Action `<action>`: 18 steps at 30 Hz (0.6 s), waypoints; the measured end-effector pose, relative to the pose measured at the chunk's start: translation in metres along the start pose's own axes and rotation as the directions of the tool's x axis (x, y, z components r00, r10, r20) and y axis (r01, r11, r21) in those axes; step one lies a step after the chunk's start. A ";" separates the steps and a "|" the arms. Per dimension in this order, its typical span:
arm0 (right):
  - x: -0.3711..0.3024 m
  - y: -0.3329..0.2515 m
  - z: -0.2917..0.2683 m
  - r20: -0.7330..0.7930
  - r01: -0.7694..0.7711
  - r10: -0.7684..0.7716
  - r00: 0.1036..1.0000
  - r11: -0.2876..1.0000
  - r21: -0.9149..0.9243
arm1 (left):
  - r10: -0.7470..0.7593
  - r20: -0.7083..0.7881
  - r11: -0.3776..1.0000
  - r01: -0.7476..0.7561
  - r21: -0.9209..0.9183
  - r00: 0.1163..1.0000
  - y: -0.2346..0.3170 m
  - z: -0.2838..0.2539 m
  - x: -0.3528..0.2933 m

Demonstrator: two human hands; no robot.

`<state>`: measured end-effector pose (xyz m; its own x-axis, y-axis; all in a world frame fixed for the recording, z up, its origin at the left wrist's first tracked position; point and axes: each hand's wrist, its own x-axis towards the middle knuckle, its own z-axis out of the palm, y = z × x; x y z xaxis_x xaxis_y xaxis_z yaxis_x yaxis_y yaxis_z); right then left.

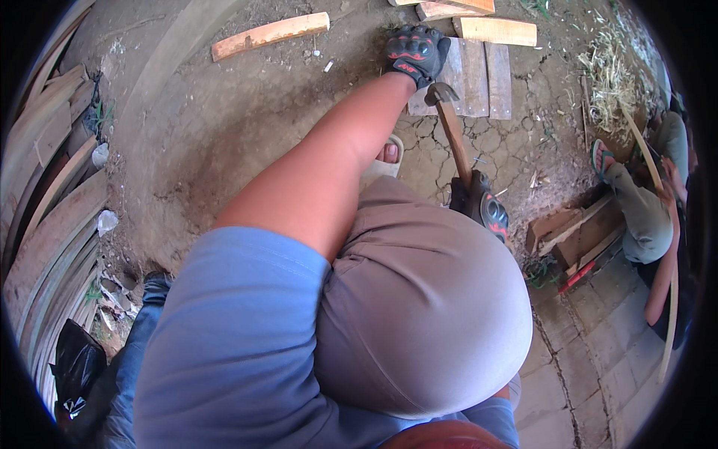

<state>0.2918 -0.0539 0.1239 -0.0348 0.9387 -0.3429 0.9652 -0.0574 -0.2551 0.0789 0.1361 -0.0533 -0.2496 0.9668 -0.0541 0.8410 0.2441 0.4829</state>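
Observation:
A dark glove with red marks covers each hand. My left hand (419,54) lies at the far left corner of several grey wooden boards (471,82) set side by side on the ground. Its fingers look curled and pressed together, and what is under them is hidden. Lower down, my right hand (482,203) is closed around the wooden handle of a claw hammer (453,135). The metal head points away from me and hangs near the boards' front edge, close to my left wrist. Thin nail-like slivers (480,159) show beside the handle.
Cut wood pieces (495,31) lie beyond the boards, and another plank (271,36) at far left. Stacked timber (56,202) lines the left side. At right, a seated person (636,202) holds a long wood strip (643,150) near a wooden box (591,232).

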 end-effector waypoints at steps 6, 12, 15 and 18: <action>-0.006 -0.001 -0.005 -0.063 -0.008 0.015 0.998 0.995 0.103 | 0.043 -0.083 0.999 -0.044 -0.020 0.996 -0.005 0.014 0.004; 0.002 -0.001 0.010 0.045 -0.056 0.061 0.997 0.993 -0.102 | 0.024 -0.021 0.999 -0.025 -0.031 0.999 0.001 0.000 -0.001; -0.010 0.002 0.005 -0.040 -0.085 0.092 0.995 0.985 0.149 | 0.017 0.007 1.000 -0.017 -0.012 1.000 0.001 -0.007 -0.004; -0.003 0.004 -0.012 -0.007 -0.061 0.065 0.998 0.964 0.258 | 0.013 0.004 1.000 -0.013 -0.007 1.000 0.001 -0.006 0.001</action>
<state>0.2992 -0.0525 0.1348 0.0302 0.9354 -0.3522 0.8660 -0.2005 -0.4580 0.0767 0.1367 -0.0473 -0.2372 0.9701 -0.0513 0.8407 0.2314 0.4895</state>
